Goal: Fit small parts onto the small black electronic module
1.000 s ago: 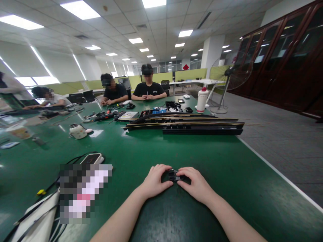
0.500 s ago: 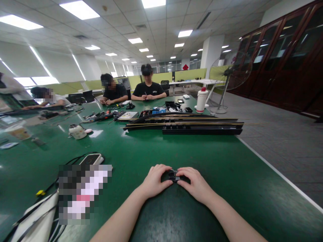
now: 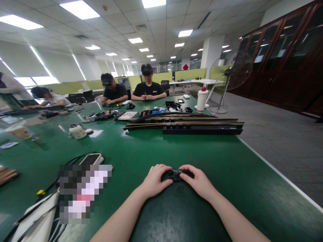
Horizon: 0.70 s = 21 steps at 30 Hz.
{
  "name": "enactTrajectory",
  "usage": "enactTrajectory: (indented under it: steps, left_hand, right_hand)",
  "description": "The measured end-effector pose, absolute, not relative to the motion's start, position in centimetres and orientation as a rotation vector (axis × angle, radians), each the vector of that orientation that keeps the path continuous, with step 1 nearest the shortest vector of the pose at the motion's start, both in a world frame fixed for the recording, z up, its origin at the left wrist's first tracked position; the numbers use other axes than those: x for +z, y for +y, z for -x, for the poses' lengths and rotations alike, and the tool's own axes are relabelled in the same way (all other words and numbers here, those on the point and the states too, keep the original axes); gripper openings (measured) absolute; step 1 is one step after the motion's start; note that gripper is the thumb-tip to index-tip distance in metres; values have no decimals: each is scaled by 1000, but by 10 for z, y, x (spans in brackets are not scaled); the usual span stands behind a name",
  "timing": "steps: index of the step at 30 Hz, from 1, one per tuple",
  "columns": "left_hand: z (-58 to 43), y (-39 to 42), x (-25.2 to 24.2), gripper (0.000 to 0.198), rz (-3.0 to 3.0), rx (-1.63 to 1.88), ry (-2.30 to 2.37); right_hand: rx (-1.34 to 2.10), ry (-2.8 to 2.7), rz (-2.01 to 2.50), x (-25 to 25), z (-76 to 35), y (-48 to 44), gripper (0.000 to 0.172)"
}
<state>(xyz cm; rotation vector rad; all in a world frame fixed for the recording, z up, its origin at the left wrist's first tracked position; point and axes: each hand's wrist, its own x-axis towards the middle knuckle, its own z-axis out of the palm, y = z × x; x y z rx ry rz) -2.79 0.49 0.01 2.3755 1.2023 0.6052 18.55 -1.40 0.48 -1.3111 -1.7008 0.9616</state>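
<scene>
A small black plastic part point(image 3: 174, 176) lies at the green table top, between my two hands. My left hand point(image 3: 156, 179) grips its left side, thumb at the near edge and fingers at the far edge. On the other side, my right hand point(image 3: 198, 179) pinches the part's upper right, where a small greyish piece shows near the fingertips. That piece is too small to name. Both hands are closed, and the fingers partly hide the part.
Long black rails with thin brass-coloured rods point(image 3: 202, 129) lie across the table ahead. A phone point(image 3: 92, 159) and cables are at left, near a cream pot-shaped container point(image 3: 77, 131). A white bottle point(image 3: 202, 101) stands farther back. Another person's hand point(image 3: 7, 175) shows at the left edge.
My right hand has shifted slightly up, its thumb now higher on the part's right side. My left hand stays in place. Another person's hand has appeared at the left edge.
</scene>
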Motion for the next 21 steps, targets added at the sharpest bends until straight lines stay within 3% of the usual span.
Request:
enactTrajectory:
  steps: [21]
  left_hand:
    - [26, 4, 2, 39, -2368, 586, 1214]
  right_hand:
    - [1215, -1039, 1176, 5, -191, -6, 44]
